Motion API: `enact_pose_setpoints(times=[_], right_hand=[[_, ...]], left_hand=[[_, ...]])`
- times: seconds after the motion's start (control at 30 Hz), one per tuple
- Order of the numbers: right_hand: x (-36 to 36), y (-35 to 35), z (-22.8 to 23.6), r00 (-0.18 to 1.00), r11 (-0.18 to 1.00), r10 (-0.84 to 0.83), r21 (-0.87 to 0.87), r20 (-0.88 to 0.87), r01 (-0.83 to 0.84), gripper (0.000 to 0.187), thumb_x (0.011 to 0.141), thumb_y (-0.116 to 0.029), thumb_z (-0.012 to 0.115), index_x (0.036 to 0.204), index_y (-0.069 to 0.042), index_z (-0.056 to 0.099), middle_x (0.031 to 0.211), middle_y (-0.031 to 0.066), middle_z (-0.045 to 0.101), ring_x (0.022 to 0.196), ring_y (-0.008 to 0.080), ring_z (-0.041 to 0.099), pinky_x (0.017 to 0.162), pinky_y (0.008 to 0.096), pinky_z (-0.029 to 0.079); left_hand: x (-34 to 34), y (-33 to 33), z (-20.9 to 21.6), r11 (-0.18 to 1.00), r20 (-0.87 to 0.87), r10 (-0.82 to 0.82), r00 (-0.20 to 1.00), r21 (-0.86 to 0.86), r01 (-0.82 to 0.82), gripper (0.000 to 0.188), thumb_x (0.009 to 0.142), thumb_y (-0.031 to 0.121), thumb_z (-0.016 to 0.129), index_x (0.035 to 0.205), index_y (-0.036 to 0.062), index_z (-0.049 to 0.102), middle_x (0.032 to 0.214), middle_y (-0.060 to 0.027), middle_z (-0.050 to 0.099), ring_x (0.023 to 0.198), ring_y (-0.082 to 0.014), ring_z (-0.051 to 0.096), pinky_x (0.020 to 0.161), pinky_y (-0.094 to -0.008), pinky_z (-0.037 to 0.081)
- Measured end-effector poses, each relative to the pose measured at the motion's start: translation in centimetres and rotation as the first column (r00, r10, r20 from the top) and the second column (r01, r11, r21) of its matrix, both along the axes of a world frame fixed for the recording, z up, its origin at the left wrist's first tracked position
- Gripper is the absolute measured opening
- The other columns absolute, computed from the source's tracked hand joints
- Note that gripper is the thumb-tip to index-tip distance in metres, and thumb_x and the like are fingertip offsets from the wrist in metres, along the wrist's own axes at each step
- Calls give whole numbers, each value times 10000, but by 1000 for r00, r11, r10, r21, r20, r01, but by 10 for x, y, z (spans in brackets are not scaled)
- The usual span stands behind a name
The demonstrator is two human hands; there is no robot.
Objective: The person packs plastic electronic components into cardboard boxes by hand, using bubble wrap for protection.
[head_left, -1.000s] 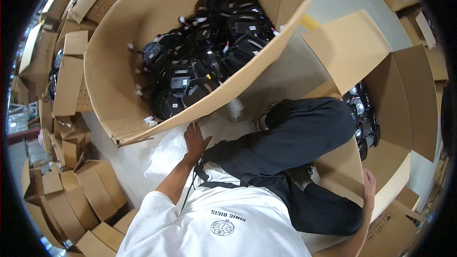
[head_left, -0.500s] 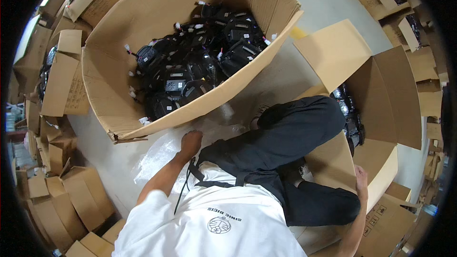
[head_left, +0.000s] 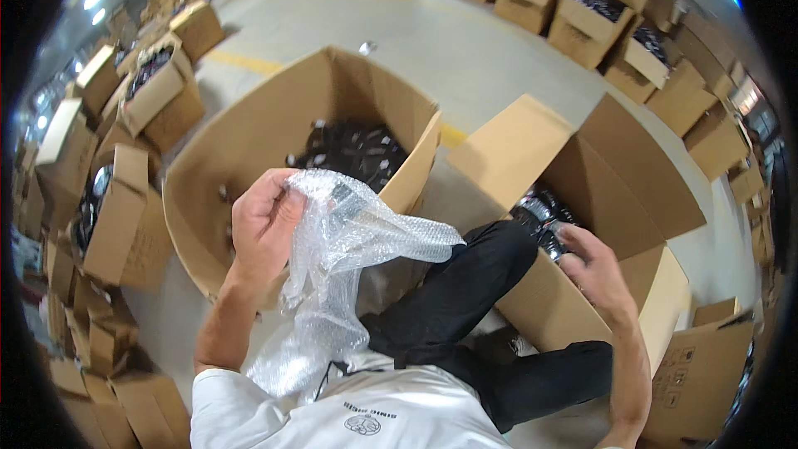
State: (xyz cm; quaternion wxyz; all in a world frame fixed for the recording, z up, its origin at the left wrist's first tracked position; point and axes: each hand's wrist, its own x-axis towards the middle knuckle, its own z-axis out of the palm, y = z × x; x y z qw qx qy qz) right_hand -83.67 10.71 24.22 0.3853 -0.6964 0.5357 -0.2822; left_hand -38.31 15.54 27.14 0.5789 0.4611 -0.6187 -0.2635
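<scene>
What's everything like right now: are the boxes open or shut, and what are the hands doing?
Left bare hand: grip shut on the wrap
Right bare hand: over the right box, fingers curled; holding unclear
Clear plastic bubble wrap: crumpled, hanging
Big brown cardboard left box: open, partly filled
Black plastic parts: heaped loosely inside it
Brown cardboard right box: open, flaps spread
Shiny black bundles: inside the right box

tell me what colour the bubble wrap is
The bubble wrap is clear with whitish glints, seen best in the head view.
</scene>
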Motion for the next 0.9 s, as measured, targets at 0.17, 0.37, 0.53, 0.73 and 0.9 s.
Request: enact_pose_setpoints(times=[0.17, 0.37, 0.53, 0.73, 0.9], right_hand=[[128, 2, 76, 950, 842, 298, -442, -98, -310, 850, 844, -375, 737, 1458, 45, 327, 1464, 255, 402, 1378, 364, 385, 1136, 403, 311], [114, -64, 96, 964, 890, -23, -433, 266, 141, 169, 900, -79, 630, 1053, -27, 679, 973, 181, 701, 905, 335, 680, 812, 388, 534], [50, -72, 150, 974, 533, -218, -843, -65, 63, 156, 841, -59, 618, 981, -23, 678, 923, 176, 675, 884, 366, 646, 768, 407, 517], [17, -63, 184, 877, 449, -351, -881, -329, -151, 94, 795, -57, 653, 884, -35, 675, 836, 152, 658, 789, 364, 633, 691, 413, 514], [-110, -64, 151, 623, 659, -522, -739, -583, -139, 110, 765, -76, 627, 857, -67, 687, 816, 136, 662, 802, 347, 640, 681, 436, 502]], left_hand=[[-33, -51, 57, 955, 15, -293, 956, -37, 293, 184, 999, 89, 555, 1119, -36, 614, 931, -19, 670, 835, -55, 583, 743, -208, 478], [-66, -109, 119, 935, 548, -316, 774, 41, 353, 234, 969, 134, 609, 1105, -53, 646, 962, -88, 688, 860, -121, 614, 788, -258, 496], [-70, -167, 128, 925, 639, 66, 767, -328, 194, 441, 933, 299, 650, 1222, -32, 611, 1068, -215, 670, 1041, -316, 640, 913, -388, 486], [-178, -179, 108, 775, 742, 245, 624, -537, 334, 374, 808, 187, 725, 1109, -20, 645, 1076, -181, 659, 1026, -333, 624, 848, -386, 499], [-193, -223, 85, 898, 816, -99, 569, -173, 405, 205, 779, 165, 683, 926, 25, 665, 977, -177, 665, 897, -365, 626, 763, -430, 495]])
